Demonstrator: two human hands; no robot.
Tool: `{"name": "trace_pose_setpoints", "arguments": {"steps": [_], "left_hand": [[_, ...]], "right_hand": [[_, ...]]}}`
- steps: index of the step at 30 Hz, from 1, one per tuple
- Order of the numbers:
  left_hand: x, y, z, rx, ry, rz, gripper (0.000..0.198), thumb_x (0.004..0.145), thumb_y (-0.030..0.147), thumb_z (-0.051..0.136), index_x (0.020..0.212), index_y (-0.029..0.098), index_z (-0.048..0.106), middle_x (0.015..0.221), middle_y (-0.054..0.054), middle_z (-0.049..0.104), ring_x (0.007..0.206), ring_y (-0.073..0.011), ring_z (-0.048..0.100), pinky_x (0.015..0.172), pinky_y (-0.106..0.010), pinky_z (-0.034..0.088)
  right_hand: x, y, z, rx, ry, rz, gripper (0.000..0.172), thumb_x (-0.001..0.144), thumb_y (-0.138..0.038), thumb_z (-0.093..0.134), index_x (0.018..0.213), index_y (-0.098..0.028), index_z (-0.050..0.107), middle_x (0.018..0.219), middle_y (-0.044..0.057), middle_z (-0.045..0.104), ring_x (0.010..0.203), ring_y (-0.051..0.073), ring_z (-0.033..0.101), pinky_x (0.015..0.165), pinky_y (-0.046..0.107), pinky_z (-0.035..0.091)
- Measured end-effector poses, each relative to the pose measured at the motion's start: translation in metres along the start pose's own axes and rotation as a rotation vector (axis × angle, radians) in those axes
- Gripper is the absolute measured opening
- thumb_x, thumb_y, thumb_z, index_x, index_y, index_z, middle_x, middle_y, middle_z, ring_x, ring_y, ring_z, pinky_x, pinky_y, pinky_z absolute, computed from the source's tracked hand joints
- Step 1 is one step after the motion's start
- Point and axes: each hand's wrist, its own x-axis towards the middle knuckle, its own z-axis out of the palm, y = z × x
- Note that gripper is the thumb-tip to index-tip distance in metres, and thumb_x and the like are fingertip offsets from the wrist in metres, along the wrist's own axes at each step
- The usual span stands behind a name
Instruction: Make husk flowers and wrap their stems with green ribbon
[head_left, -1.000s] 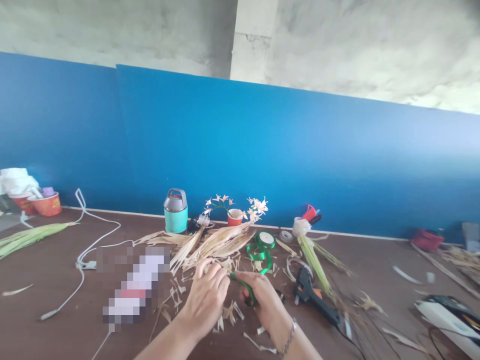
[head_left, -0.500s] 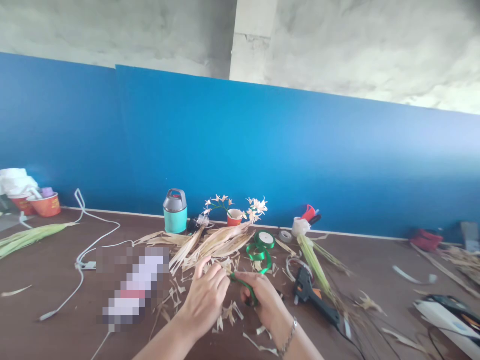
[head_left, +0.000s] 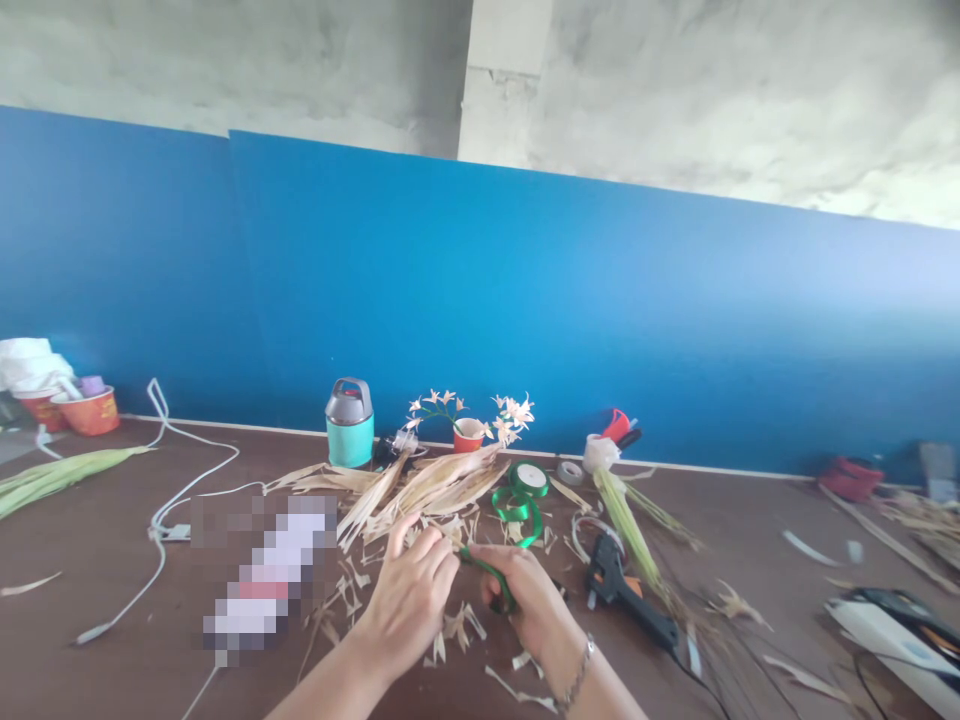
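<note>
Both hands are close together above the brown table, in the lower middle of the head view. My right hand (head_left: 531,598), with a chain bracelet at the wrist, is closed on a green ribbon (head_left: 487,568). My left hand (head_left: 417,592) is closed with its fingertips turned away from me; a small piece between them is hidden. The ribbon's front end reaches toward the left fingertips. Just beyond the hands lie a ribbon spool (head_left: 529,479) with a loose green loop and a heap of dried husks (head_left: 442,482). Pale husk scraps (head_left: 459,628) are scattered beneath.
A black glue gun (head_left: 630,595) and green husks (head_left: 630,525) lie to the right. At the back stand a teal container (head_left: 350,440), a cup (head_left: 469,436) with pale flowers (head_left: 514,415), and a blue partition (head_left: 480,290). White cables (head_left: 161,500) run along the left.
Hardly anything differs. Both hands keep nearly the same place and hold, and the whole view has shifted very slightly.
</note>
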Motion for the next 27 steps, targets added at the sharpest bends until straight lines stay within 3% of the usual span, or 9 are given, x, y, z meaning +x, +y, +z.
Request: {"name": "trace_pose_setpoints", "arguments": {"steps": [27], "left_hand": [[0.0011, 0.0008, -0.0022, 0.016, 0.021, -0.003, 0.027, 0.083, 0.006, 0.038, 0.069, 0.019, 0.057, 0.064, 0.003, 0.058, 0.069, -0.0129, 0.054, 0.102, -0.043, 0.019]], "right_hand": [[0.0002, -0.0011, -0.0028, -0.027, -0.042, -0.013, 0.028, 0.056, -0.038, 0.069, 0.050, -0.015, 0.056, 0.036, -0.007, 0.039, 0.037, 0.007, 0.040, 0.043, 0.023, 0.022]]}}
